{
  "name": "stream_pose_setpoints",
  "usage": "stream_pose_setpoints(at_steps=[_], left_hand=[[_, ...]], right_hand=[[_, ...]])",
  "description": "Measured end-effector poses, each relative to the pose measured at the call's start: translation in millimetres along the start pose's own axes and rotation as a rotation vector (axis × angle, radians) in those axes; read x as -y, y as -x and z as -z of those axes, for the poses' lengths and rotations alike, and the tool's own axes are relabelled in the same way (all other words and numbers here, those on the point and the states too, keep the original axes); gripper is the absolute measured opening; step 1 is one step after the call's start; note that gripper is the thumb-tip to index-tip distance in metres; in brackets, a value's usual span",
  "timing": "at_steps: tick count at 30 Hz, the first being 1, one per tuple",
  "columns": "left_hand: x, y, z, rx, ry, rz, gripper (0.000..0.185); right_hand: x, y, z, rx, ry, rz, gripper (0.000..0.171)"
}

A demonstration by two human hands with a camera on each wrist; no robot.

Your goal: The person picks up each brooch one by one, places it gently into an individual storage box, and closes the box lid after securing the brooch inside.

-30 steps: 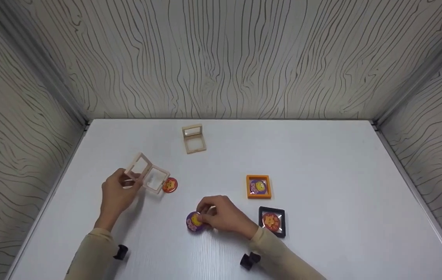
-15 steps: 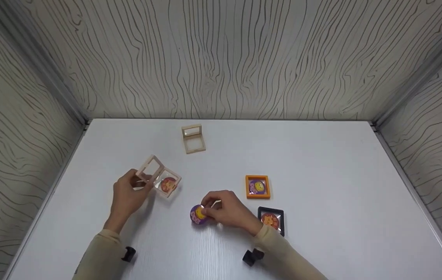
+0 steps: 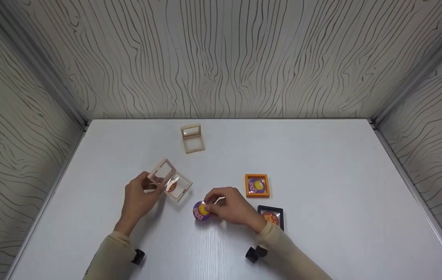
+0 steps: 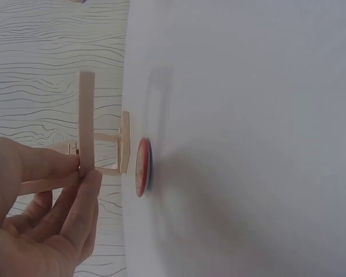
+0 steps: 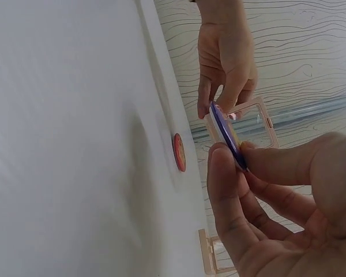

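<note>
My left hand (image 3: 140,198) pinches a pale pink hinged display frame (image 3: 185,191) at its hinge side, its two clear-film panels spread apart. Below it a round red badge (image 4: 143,167) lies on the table; in the head view it shows through the film. Between thumb and fingers, my right hand (image 3: 230,206) holds a round purple badge (image 3: 200,211) with a yellow figure on it. The right wrist view has this purple badge (image 5: 228,135) tilted almost edge-on, off the table. It is a short way right of the pink frame.
A beige hinged frame (image 3: 185,146) stands unfolded toward the back of the white table (image 3: 341,175). To the right lie an orange frame (image 3: 247,186) with a purple badge inside and a black frame (image 3: 281,217) with a red badge, partly behind my right sleeve. Patterned walls enclose three sides.
My left hand has carried the pink frame to the right, over the red badge on the table. My right hand, still holding the purple badge, has shifted slightly right and away from me.
</note>
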State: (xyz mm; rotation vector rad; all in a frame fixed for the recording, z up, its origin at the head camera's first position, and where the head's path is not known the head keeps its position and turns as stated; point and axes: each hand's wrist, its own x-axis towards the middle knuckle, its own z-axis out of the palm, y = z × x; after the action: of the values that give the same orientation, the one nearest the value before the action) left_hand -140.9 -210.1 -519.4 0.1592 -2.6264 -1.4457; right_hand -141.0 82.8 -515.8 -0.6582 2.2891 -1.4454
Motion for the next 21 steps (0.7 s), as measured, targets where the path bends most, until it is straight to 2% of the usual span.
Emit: stream_pose_setpoints(at_steps=[12,21], left_hand=[[-6.2,5.0,-23.5,0.044,0.039,-0.053,0.017],[-15.2,3.8,-45.9,0.095,0.105,-0.062,0.013]], right_hand=[[-4.6,4.6,12.8,-0.029,0.016,-0.023,0.01],[-6.9,5.7,24.2,-0.069,0.005,-0.003,0.015]])
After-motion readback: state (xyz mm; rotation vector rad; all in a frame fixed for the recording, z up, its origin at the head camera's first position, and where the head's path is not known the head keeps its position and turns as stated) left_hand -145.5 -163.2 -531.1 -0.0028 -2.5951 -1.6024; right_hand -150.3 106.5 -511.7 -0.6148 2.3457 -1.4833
